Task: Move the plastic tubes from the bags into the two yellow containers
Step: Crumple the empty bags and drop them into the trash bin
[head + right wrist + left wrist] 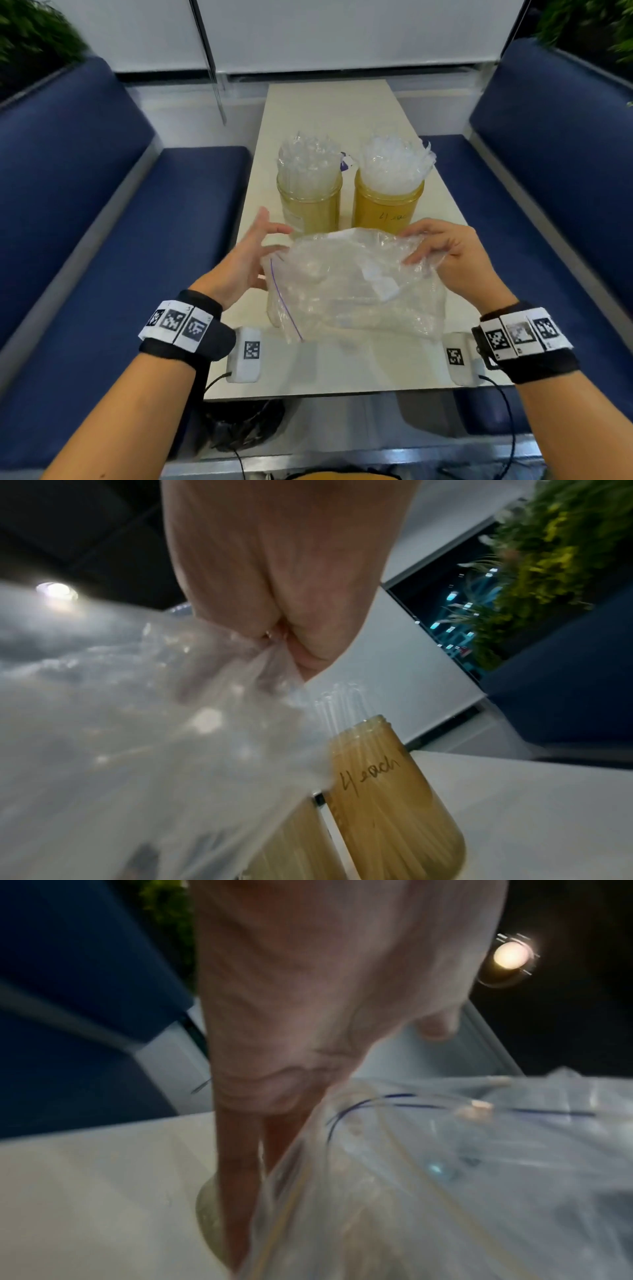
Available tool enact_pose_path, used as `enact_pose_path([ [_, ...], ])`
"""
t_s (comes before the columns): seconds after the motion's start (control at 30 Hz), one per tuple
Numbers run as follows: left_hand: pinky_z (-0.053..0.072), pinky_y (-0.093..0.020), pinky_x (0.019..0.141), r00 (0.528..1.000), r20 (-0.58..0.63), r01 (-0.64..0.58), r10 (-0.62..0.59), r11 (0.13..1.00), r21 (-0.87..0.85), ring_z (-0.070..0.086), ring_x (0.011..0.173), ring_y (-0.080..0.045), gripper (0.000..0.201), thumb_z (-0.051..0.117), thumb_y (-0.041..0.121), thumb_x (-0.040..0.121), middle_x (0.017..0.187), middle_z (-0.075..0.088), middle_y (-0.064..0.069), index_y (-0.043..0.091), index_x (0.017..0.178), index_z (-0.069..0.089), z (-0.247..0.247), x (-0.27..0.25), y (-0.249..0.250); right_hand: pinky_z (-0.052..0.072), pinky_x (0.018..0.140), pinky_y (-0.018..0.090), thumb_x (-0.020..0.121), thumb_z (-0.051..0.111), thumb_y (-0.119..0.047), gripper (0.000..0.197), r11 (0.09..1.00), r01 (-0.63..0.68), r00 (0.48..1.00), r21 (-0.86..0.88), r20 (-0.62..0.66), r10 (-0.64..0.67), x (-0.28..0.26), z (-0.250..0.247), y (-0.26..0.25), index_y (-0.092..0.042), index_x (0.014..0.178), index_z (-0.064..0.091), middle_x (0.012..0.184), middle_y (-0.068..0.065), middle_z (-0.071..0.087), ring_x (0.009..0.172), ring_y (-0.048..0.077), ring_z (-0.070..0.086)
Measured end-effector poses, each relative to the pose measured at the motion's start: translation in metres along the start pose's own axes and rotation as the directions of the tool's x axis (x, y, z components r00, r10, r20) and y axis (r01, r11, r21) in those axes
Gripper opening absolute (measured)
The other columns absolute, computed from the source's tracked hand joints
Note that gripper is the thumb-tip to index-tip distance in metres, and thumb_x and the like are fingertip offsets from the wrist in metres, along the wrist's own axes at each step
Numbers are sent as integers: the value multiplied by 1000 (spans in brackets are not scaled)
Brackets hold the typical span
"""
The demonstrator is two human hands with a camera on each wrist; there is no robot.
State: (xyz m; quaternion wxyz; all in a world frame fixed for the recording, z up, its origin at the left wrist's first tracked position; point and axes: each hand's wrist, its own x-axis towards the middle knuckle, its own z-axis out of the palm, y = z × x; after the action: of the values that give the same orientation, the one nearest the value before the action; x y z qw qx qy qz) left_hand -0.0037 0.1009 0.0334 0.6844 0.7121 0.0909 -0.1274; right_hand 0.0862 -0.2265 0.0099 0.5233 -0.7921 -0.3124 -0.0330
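Note:
Two yellow containers stand side by side mid-table, the left one (310,202) and the right one (387,205), which has handwriting on it (387,791). Both are packed with clear plastic tubes (394,164) standing above their rims. In front of them a crumpled clear zip bag (352,287) with a blue seal line hangs just above the table. My right hand (424,246) pinches its upper right corner, the film bunched between fingers (308,653) and thumb. My left hand (270,240) is at the bag's left mouth with fingers (240,1150) straight. I cannot tell what the bag holds.
A round yellowish lid-like thing (209,1218) lies on the table (329,106) under the bag's left end. Two white marker boxes (246,353) (459,356) with cables sit at the near edge. Blue benches (120,240) flank the narrow table.

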Motion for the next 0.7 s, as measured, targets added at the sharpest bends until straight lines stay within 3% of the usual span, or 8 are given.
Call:
enact_pose_path([
  [0.1, 59, -32, 79, 991, 84, 67, -106, 924, 377, 74, 96, -17, 63, 70, 67, 79, 112, 74, 2, 50, 134, 46, 12, -1, -3, 50, 94, 19, 68, 53, 34, 60, 988, 97, 995, -123, -12, -99, 3, 4, -12, -20, 76, 78, 105, 1, 71, 103, 20, 66],
  [0.2, 53, -22, 72, 999, 29, -2, -15, 871, 492, 63, 74, -13, 58, 88, 38, 76, 94, 68, -8, 42, 127, 60, 17, 5, -11, 48, 98, 19, 71, 53, 23, 63, 980, 46, 987, -192, 161, -15, 5, -1, -24, -33, 79, 78, 114, -10, 70, 112, 7, 62],
  [0.3, 49, -25, 82, 993, -49, -52, 111, 751, 659, 64, 88, -22, 39, 87, 24, 78, 104, 68, -6, 37, 111, 70, 13, 7, -12, 37, 106, 19, 73, 68, -28, 36, 977, -104, 888, -185, 424, 175, 6, -9, -44, -37, 107, 75, 128, -21, 64, 125, -3, 53],
  [0.4, 46, -25, 81, 977, -35, -109, 209, 634, 766, 64, 96, -21, 36, 83, 17, 79, 111, 69, -1, 35, 109, 73, 15, 7, -7, 37, 106, 23, 76, 72, -63, 53, 976, -95, 935, -194, 319, 154, 14, 2, -59, -37, 121, 63, 128, -22, 62, 123, -4, 53],
  [0.47, 49, -28, 84, 959, 19, -186, 282, 579, 794, 66, 95, -18, 34, 82, 18, 80, 111, 72, 4, 37, 108, 74, 21, 7, 0, 41, 101, 23, 70, 72, -72, 69, 941, -43, 954, -335, 267, 139, 21, 28, -66, -36, 127, 56, 128, -22, 59, 119, -4, 53],
  [0.57, 55, -29, 91, 915, 80, -318, 395, 587, 744, 70, 97, -12, 35, 81, 14, 80, 106, 76, 12, 40, 102, 77, 23, 5, 9, 50, 94, 30, 60, 70, -84, 93, 877, -17, 887, -480, 398, 234, 23, 68, -57, -41, 137, 43, 128, -16, 60, 113, 7, 58],
  [0.63, 49, -15, 93, 902, 75, -347, 424, 614, 709, 67, 101, 1, 39, 80, 6, 80, 105, 75, 17, 38, 101, 78, 12, 0, 13, 53, 87, 33, 64, 71, -80, 86, 876, -69, 839, -477, 448, 310, 19, 77, -41, -36, 134, 48, 118, -13, 65, 102, 11, 61],
  [0.7, 42, -4, 92, 910, 44, -329, 413, 652, 683, 62, 104, 14, 38, 80, 6, 83, 106, 71, 24, 37, 105, 76, -6, -10, 14, 54, 80, 37, 76, 72, -66, 55, 897, -79, 847, -436, 445, 291, 12, 73, -28, -28, 114, 61, 101, -10, 69, 89, 12, 63],
])
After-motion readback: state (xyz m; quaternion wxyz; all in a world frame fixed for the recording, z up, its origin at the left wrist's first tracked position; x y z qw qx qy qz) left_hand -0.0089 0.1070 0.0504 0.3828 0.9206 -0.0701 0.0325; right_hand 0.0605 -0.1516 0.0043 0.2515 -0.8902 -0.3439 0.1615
